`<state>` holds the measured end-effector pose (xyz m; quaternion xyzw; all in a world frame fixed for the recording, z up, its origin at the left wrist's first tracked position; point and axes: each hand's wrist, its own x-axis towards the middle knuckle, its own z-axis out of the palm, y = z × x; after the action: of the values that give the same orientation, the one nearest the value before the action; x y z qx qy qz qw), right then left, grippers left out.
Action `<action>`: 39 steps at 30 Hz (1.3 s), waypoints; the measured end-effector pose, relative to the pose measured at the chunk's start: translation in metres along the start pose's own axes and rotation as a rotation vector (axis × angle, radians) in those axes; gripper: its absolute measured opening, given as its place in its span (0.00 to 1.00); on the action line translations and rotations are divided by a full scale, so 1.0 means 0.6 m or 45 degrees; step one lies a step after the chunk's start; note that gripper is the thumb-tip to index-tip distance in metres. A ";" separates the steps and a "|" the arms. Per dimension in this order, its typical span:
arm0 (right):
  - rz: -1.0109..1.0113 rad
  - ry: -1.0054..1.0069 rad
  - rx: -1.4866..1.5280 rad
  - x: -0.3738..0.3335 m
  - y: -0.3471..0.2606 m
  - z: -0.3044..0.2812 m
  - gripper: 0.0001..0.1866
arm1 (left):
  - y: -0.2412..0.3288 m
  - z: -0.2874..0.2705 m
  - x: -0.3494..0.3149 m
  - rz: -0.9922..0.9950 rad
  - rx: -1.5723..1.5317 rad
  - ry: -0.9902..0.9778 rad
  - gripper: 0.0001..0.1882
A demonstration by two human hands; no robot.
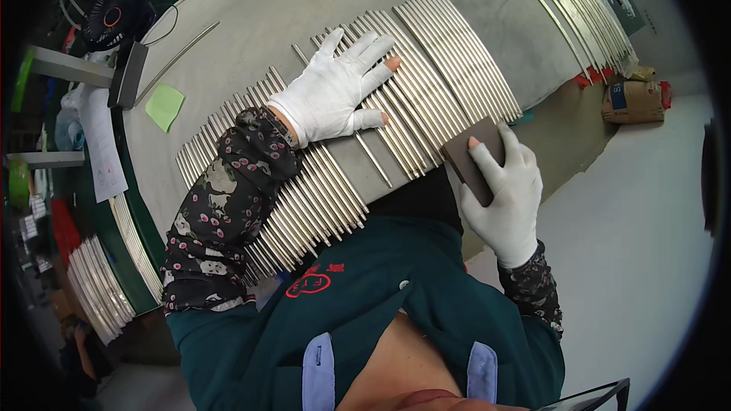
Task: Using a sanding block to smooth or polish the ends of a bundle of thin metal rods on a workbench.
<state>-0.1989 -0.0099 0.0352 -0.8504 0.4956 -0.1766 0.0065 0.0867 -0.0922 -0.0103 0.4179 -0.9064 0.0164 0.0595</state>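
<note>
My left hand (327,95), in a white glove with some fingertips bare, lies flat with its fingers spread over slim metal rods (407,80). The rods lie side by side in a fanned row on the table. In my right hand (509,202), gloved the same way, is a dark brown rectangular block (466,154). Its fingers and thumb grip the block at the near right end of the rods. Another group of rods (324,194) lies to the left, partly under my left forearm. Between the groups, a single rod (375,160) sits apart at an angle.
The grey table (228,53) also carries a green paper note (164,106) and a lone rod (179,61). A black fan (114,14) stands at far left. More rods (586,27) lie at far right, near a brown sack (633,101). Rod bundles (99,289) are at lower left.
</note>
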 end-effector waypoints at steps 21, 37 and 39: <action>-0.024 -0.091 -0.006 0.016 -0.058 0.025 0.32 | 0.002 -0.028 -0.077 0.058 -0.090 -0.143 0.42; -0.042 -0.042 0.100 -0.022 -0.046 0.003 0.35 | 0.007 -0.027 -0.071 0.038 -0.085 -0.140 0.42; -0.035 -0.063 0.108 -0.024 -0.049 0.005 0.35 | 0.007 -0.028 -0.074 0.041 -0.082 -0.149 0.42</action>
<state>-0.1796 0.0165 0.0337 -0.8603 0.4755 -0.1764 0.0522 0.1136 -0.0547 0.0008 0.4015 -0.9149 -0.0364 0.0196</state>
